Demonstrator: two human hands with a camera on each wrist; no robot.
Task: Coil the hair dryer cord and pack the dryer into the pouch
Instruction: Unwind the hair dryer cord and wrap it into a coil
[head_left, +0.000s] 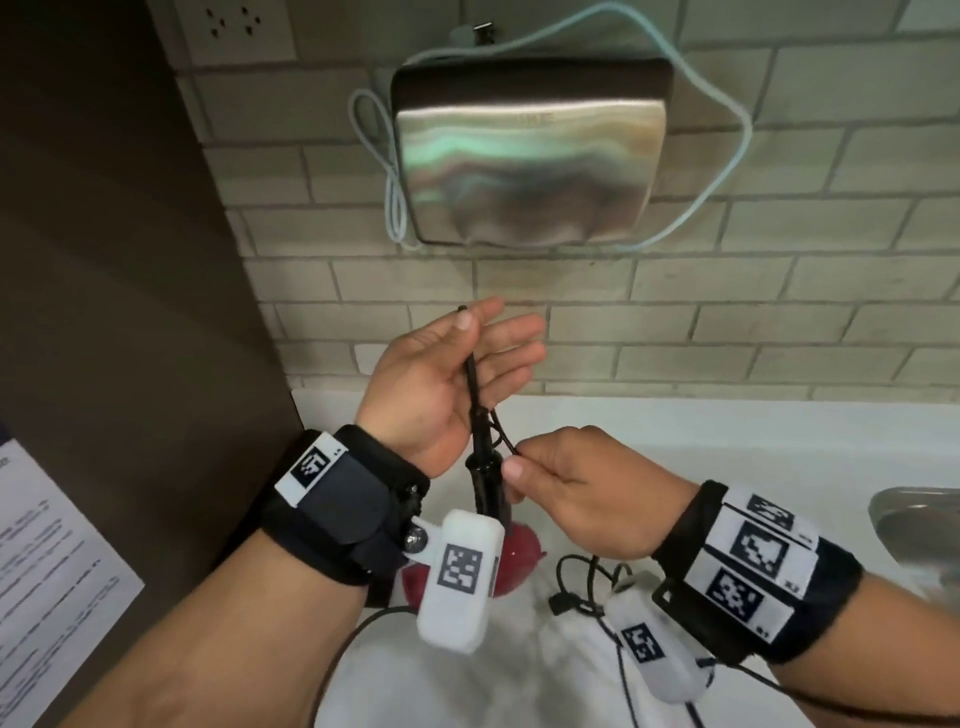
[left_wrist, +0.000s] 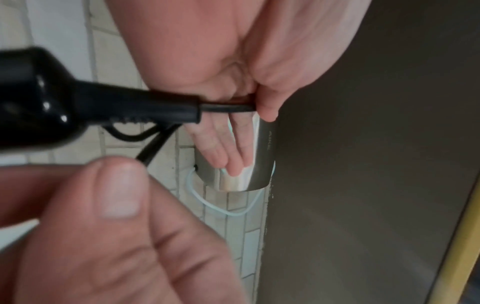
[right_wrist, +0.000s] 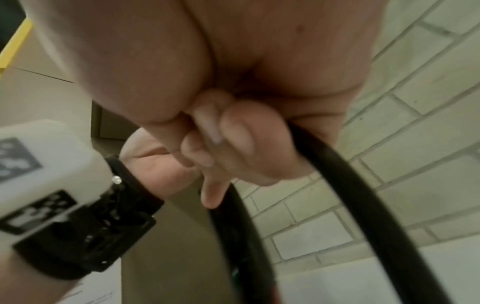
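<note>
My left hand (head_left: 483, 338) is raised in front of the tiled wall and pinches the black cord (head_left: 474, 384) between thumb and straight fingers. The cord runs down into the dryer's black handle (head_left: 485, 483); its dark red body (head_left: 519, 564) hangs below, partly hidden by my wrist camera. My right hand (head_left: 519, 457) pinches a loop of cord beside the handle. The left wrist view shows the handle end (left_wrist: 39, 98) and the cord (left_wrist: 226, 108) under my thumb. Curled fingers hold the cord (right_wrist: 363, 195) in the right wrist view. The white pouch (head_left: 519, 675) with its black drawstring (head_left: 571, 597) lies on the counter below.
A steel hand dryer (head_left: 524, 156) with a pale cable (head_left: 727, 156) hangs on the tiled wall above. A brown panel (head_left: 104, 260) stands at the left, with a printed sheet (head_left: 52, 571) low on it. A steel basin (head_left: 914, 519) sits in the white counter (head_left: 727, 431) at the right.
</note>
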